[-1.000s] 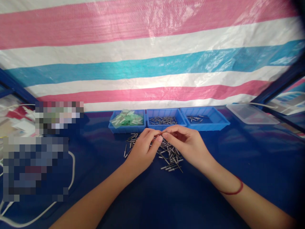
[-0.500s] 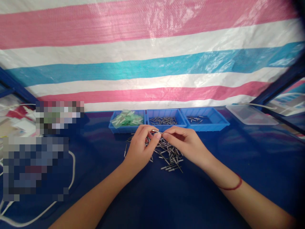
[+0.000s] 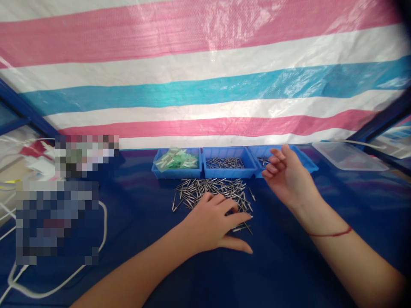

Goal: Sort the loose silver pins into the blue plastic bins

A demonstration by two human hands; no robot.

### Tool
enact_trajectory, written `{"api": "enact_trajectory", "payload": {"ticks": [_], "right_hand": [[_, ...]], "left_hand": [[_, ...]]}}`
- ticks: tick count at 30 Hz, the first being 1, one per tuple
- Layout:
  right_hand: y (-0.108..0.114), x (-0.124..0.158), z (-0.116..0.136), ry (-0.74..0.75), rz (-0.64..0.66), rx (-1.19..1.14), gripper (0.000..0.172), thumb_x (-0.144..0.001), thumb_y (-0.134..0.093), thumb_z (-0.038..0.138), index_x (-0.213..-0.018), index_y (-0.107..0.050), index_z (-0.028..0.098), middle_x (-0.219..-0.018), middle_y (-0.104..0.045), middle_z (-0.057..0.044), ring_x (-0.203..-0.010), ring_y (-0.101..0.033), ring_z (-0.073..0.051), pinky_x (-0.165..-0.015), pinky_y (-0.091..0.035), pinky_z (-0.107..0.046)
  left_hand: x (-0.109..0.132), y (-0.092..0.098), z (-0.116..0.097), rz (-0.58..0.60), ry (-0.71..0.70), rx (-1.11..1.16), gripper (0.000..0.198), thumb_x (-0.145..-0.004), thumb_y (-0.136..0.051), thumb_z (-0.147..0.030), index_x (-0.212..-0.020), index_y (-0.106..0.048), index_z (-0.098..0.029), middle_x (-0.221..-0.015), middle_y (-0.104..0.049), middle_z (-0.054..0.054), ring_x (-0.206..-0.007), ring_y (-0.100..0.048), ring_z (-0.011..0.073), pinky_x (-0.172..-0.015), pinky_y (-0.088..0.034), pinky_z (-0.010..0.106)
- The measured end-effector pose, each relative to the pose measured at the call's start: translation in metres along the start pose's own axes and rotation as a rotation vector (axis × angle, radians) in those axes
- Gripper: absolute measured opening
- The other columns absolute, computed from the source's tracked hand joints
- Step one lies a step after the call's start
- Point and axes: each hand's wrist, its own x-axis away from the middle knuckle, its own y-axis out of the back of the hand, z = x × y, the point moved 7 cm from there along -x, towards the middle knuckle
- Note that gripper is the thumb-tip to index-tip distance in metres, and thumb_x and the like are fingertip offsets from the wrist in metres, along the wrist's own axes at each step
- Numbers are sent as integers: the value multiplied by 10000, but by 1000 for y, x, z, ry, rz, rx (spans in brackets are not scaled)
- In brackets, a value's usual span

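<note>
A pile of blind rivets point(image 3: 192, 188) lies loose on the blue table in front of the trays. My left hand point(image 3: 213, 220) reaches palm-down over the pile's near side, fingers and thumb spread, with no rivet seen in its grasp. To the right, my right hand point(image 3: 287, 177) is raised at the front of the right blue tray point(image 3: 305, 158). Its palm is turned inward, the fingers loosely curled and the thumb apart, and nothing shows in it. Part of that tray and some rivets point(image 3: 263, 161) in it are hidden behind this hand.
The middle blue tray point(image 3: 229, 172) contains many rivets. Small green-and-clear packets point(image 3: 176, 159) fill the left tray point(image 3: 178, 173). A translucent lid point(image 3: 349, 156) lies at the back right. A white cable point(image 3: 104, 226) loops at the left, beside blurred-out items. A striped sheet point(image 3: 205, 94) hangs behind.
My hands have parted from holding a rivet together above the pile. The left has lowered and spread over the rivets; the right has moved right to the right tray.
</note>
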Motion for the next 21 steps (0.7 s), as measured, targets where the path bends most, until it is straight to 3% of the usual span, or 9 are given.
{"api": "enact_trajectory", "payload": {"ticks": [7, 12, 21], "right_hand": [[-20, 17, -15, -25, 101, 152, 219, -734, -684, 407, -736, -606, 202, -609, -419, 39, -476, -334, -63, -408, -301, -221], [-31, 28, -18, 38, 175, 257, 203, -735, -697, 374, -699, -636, 184, -608, -438, 27, -507, -369, -67, -435, -311, -219], [-42, 41, -20, 169, 284, 572, 264, -784, -645, 388, -628, -578, 186, -594, -487, 12, -533, -413, -93, -489, -331, -244]], "left_hand": [[1, -8, -3, 36, 7, -124, 179, -922, -516, -361, -1035, -637, -294, -1061, -599, 6, -927, -515, 172, -789, -311, 335], [1, -8, 4, 5, 22, -189, 156, -943, -481, -224, -981, -629, -252, -933, -618, -2, -864, -519, 154, -798, -307, 339], [0, -8, 13, 24, 139, -210, 140, -933, -482, -265, -957, -609, -210, -921, -615, 20, -856, -543, 171, -759, -330, 341]]}}
